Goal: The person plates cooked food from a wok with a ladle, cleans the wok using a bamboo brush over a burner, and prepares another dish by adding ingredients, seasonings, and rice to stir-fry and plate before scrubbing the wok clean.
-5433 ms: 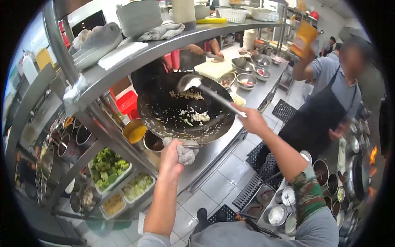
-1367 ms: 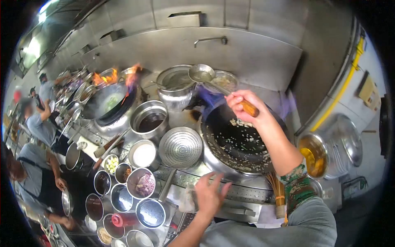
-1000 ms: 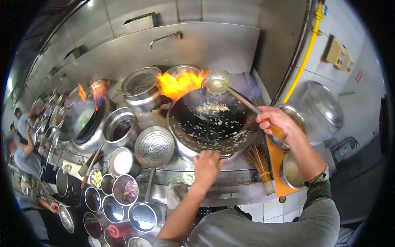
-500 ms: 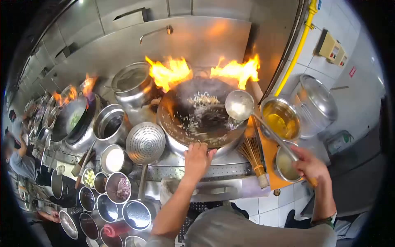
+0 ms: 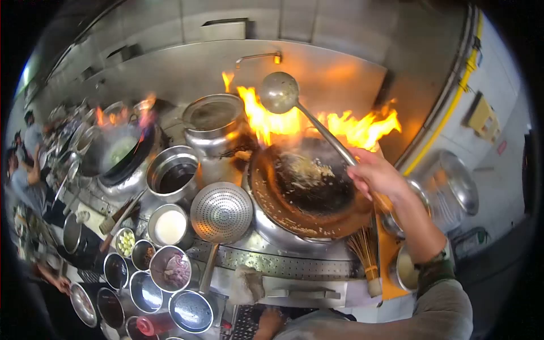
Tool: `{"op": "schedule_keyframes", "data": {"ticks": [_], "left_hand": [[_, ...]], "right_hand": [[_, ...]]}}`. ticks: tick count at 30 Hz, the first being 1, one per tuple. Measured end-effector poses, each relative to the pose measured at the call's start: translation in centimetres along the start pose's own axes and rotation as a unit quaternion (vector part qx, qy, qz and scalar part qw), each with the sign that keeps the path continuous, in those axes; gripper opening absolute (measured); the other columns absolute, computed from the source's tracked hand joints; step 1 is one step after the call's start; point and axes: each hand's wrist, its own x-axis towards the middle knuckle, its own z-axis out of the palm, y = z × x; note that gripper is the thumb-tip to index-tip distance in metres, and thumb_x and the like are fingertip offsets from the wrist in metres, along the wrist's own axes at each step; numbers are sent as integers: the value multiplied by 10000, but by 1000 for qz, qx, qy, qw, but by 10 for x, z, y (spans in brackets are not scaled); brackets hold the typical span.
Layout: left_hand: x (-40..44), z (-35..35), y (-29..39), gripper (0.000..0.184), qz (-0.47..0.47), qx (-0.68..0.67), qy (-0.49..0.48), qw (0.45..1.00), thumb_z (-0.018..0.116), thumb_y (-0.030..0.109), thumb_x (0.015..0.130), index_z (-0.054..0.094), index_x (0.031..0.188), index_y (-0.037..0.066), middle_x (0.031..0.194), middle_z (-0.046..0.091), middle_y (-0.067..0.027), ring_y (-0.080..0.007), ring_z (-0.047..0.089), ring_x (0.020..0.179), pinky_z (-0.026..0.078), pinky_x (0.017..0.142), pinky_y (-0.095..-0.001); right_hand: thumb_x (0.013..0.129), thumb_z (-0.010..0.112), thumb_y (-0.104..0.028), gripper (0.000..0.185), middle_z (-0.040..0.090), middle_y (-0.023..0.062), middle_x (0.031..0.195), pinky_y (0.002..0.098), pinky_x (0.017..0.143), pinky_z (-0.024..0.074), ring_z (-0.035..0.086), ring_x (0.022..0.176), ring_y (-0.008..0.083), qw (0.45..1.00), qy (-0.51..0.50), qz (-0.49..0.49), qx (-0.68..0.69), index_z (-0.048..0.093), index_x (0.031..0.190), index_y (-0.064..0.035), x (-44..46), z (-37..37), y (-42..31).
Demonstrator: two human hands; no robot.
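Observation:
My right hand [image 5: 378,177] is closed around the handle of a steel ladle [image 5: 280,93]. The ladle's bowl is raised in front of the flames, above the far left rim of the wok [image 5: 272,201]. Inside the dark wok lies a small heap of pale, chopped-looking food [image 5: 306,170], with bits scattered over the near wall. My left hand [image 5: 270,322] is low at the bottom edge, close to my body and away from the wok; its fingers do not show clearly.
Tall flames [image 5: 362,129] rise behind the wok. A perforated strainer [image 5: 221,212] rests to its left, near steel pots [image 5: 173,170] and several ingredient bowls [image 5: 171,268]. A bamboo brush [image 5: 371,272] lies right. Another flaming wok [image 5: 150,150] and people [image 5: 31,175] are far left.
My left hand has left the wok's near rim and dropped toward my body. My right hand has lifted the ladle from the wok's right side, up and leftward. The view has shifted.

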Motion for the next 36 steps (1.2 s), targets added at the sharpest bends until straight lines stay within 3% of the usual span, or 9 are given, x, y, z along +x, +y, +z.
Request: {"op": "schedule_keyframes", "data": {"ticks": [3,6,9,12,17,21,24,31,36], "left_hand": [[44,77,0,466,43,75,-8,996,467,345,864,543,1218,51,1185,576,-196,-355,570,1065,447,892,-513],[75,137,-4,637,26,36,-34,998,360,495,901,296,1438,159,1492,273,-133,-344,210,1384,128,1100,-541],[87,154,-5,632,26,25,87,996,356,491,897,273,1451,197,1518,228,-91,-329,144,1407,74,1104,-550],[79,136,2,638,3,83,-3,997,359,470,894,249,1460,198,1533,186,-76,-324,124,1413,66,1100,-565],[71,125,2,636,7,120,52,991,358,463,895,239,1463,205,1540,157,-75,-318,110,1416,55,1101,-574],[89,168,-2,625,-7,304,71,950,360,450,898,241,1462,209,1541,149,-77,-317,112,1415,51,1103,-581],[70,140,-4,647,30,186,-5,982,406,443,891,234,1463,195,1543,132,-87,-329,140,1404,123,1104,-561],[-38,2,1,660,57,-205,-153,965,488,554,871,471,1321,71,1235,563,-195,-362,572,1088,449,929,-386],[-108,-185,93,500,144,-280,18,949,606,349,893,528,1247,6,1126,627,-183,-233,610,1033,482,866,-333]], "right_hand": [[842,526,-55,507,505,25,706,256,364,396,460,468,85,994,-37,-22,-96,386,1327,-9,102,39,-5],[792,512,-61,273,553,66,654,343,414,431,519,502,146,983,-6,-47,-175,527,1058,1,183,87,1],[759,500,-50,287,594,112,677,383,494,475,583,555,218,959,-3,-114,-258,527,1033,31,258,120,22],[729,487,-22,291,612,144,696,378,586,502,622,617,271,948,12,-79,-308,533,1004,61,282,149,30],[731,492,-24,148,592,127,641,394,495,480,592,542,254,915,21,-90,-392,591,829,23,311,183,33],[754,496,-26,105,497,48,577,258,412,397,493,466,139,984,-101,116,87,473,660,-65,291,175,11],[773,450,7,127,442,2,614,233,413,372,484,491,95,837,-199,163,483,404,701,-88,261,156,-10],[836,465,-9,67,463,41,781,225,468,392,517,577,87,732,-271,152,606,405,823,-36,139,84,-40],[834,533,5,119,497,85,867,226,508,395,544,641,114,777,-174,98,597,437,904,9,17,52,-31]]}}
